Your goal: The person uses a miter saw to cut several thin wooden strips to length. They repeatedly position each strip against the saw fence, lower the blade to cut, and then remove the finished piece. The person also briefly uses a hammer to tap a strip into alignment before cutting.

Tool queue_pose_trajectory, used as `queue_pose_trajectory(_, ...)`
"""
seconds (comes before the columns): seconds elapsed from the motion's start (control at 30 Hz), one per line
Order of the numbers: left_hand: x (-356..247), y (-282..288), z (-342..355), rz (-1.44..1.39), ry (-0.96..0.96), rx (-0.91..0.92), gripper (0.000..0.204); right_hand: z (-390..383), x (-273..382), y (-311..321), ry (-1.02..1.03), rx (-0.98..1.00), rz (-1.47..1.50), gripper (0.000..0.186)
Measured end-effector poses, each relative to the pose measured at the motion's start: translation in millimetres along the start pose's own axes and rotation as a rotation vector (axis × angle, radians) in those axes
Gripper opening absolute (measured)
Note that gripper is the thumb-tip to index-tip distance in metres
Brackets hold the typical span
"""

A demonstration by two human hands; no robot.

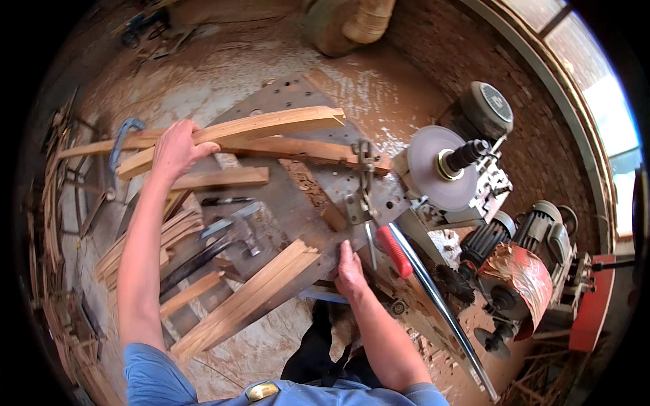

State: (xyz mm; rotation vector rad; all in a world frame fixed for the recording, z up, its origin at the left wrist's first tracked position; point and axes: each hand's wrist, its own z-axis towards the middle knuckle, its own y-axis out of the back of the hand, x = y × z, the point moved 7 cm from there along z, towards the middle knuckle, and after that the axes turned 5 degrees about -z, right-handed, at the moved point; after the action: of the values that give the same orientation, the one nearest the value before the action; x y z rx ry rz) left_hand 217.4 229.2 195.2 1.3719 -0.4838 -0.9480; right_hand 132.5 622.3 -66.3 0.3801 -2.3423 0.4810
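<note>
My left hand (179, 149) is closed around a curved wooden piece (271, 126) near its left end, thumb pointing right. The piece lies slantwise above a second, darker curved wooden piece (305, 148), whose right end sits by a metal clamp (365, 176). My right hand (350, 274) is at the near edge of the metal table (335, 254), thumb on top and fingers curled mostly out of sight. Just right of it are a red handle (394, 250) and a long shiny metal bar (437, 301). A short wooden block (220, 178) lies below my left hand.
A grey disc (443, 168) on a motor-driven machine stands to the right. Nearer are motors with toothed cutters (455, 282). On the table lie a hammer (251, 239), a worn wooden strip (313, 194) and long wooden pieces (247, 298). Stacked wood (57, 338) lines the left.
</note>
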Motion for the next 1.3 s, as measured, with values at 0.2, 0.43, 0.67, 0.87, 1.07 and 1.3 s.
queue_pose_trajectory(0.2, 52, 55, -157, -0.008, 0.199, -0.206, 0.06, -2, 9, -9, -0.019, 0.105, 0.013, 0.055)
queue_pose_trajectory(0.43, 85, 97, -342, 0.046, 0.352, -0.277, 0.058, 3, 4, -12, -0.031, 0.141, 0.116, 0.058)
queue_pose_trajectory(0.67, 107, 112, -460, -0.007, 0.446, -0.175, 0.049, -14, -3, 1, 0.022, 0.154, 0.227, 0.056)
queue_pose_trajectory(0.87, 104, 82, -503, -0.038, 0.54, 0.001, 0.053, -33, -13, 38, 0.043, 0.187, 0.188, 0.056)
queue_pose_trajectory(1.07, 82, 62, -529, -0.1, 0.598, 0.107, 0.051, -78, -26, 78, 0.012, 0.027, 0.111, 0.059)
queue_pose_trajectory(1.3, 5, 59, -545, -0.101, 0.457, 0.262, 0.049, -104, -54, 149, 0.045, 0.126, 0.155, 0.06)
